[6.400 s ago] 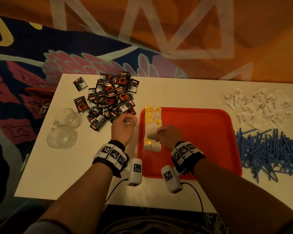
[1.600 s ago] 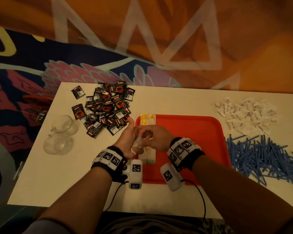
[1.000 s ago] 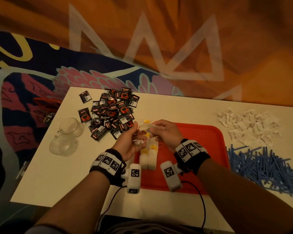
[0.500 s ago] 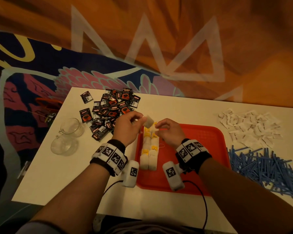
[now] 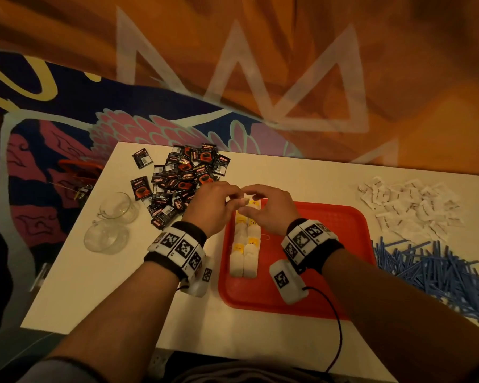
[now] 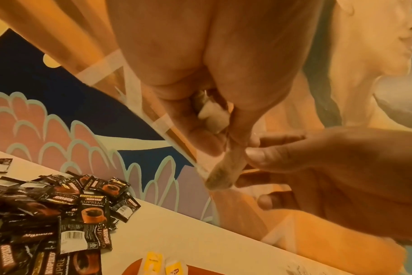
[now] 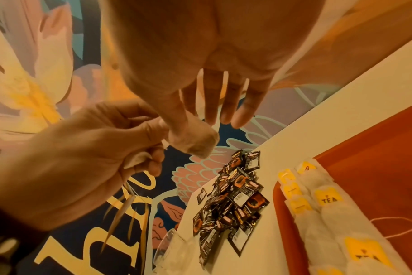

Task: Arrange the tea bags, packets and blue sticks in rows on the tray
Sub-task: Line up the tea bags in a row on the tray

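On the bench (image 5: 260, 327), two clear glass cups (image 5: 111, 222) stand at 9 o'clock. The dark coffee packets (image 5: 183, 181) lie heaped at 10 o'clock. The left hand (image 5: 213, 205) has its fingers (image 6: 200, 137) clenched around loose tea bags (image 6: 212, 115) above the red tray's (image 5: 329, 272) 11 o'clock corner. The right hand (image 5: 268, 208) pinches one tea bag (image 7: 193, 137) between thumb and forefinger, remaining fingers extended. Two rows of laid tea bags (image 5: 245, 244) lie along the tray's 9 o'clock side. White packets (image 5: 409, 205) lie at 2 o'clock, blue sticks (image 5: 437, 272) at 3 o'clock.
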Demonstrator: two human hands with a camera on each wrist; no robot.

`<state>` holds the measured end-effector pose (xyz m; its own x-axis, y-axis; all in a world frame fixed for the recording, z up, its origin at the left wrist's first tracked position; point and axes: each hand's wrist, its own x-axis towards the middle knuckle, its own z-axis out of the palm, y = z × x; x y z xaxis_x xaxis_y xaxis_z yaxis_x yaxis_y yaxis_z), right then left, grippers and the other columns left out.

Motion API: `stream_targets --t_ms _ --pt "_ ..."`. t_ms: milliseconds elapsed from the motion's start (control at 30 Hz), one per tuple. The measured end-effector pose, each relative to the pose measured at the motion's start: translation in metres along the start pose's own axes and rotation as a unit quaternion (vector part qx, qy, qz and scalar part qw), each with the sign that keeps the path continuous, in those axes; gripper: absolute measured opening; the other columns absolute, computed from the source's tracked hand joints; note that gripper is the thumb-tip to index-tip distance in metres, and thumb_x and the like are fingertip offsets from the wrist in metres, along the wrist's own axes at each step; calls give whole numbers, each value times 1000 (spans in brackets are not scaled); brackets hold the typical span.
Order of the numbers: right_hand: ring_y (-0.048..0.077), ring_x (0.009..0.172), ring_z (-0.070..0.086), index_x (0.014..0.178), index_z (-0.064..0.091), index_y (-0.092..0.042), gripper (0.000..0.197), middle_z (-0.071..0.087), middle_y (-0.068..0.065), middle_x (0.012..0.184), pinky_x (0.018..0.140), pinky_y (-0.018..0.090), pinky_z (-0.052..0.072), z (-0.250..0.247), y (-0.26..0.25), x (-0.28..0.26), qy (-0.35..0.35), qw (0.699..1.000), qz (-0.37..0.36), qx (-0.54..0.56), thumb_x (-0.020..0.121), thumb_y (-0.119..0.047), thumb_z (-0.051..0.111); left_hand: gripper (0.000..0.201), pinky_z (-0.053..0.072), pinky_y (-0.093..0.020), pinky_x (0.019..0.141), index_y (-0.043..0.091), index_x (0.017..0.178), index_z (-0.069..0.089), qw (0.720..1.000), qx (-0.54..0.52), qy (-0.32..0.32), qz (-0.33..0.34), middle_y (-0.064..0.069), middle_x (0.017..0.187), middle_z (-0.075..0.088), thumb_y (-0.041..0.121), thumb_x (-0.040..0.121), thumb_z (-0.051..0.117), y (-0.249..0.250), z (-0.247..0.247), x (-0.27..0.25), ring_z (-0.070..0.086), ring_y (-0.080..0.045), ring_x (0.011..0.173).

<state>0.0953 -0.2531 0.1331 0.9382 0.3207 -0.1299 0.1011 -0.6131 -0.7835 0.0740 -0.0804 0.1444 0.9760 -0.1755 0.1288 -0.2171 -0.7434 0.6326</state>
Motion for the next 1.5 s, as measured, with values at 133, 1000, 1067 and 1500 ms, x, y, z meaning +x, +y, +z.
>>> stream_targets --t_ms 133,1000,1067,1500 --pt "-1 75 58 86 78 -23 18 73 -8 85 62 11 36 5 -2 1 -22 1000 11 14 85 -39 72 9 45 -27 72 15 88 76 1000 5 24 -1 0 84 69 20 90 70 -3 -3 -2 55 -11 73" --pt "25 104 63 108 73 -17 34 70 4 110 89 31 50 130 63 -83 -113 932 344 15 90 -43 62 9 54 -36 83 19 85 67 955 37 -245 -166 0 94 66 26 90 70 -74 103 -77 62 -21 88" --pt "24 108 61 114 71 -21 31 67 1 116 83 25 45 133 67 -87 -105 930 352 -10 93 -41 58 9 55 -39 83 20 85 67 953 42 -251 -163 0 92 65 27 91 68 -75 110 -79 62 -21 86" --pt "15 82 54 115 69 -19 25 64 0 91 71 22 41 140 83 -82 -87 927 364 -26 95 -19 52 16 53 -40 77 21 84 55 959 54 -216 -177 0 92 61 31 91 66 -83 131 -81 59 -24 86"
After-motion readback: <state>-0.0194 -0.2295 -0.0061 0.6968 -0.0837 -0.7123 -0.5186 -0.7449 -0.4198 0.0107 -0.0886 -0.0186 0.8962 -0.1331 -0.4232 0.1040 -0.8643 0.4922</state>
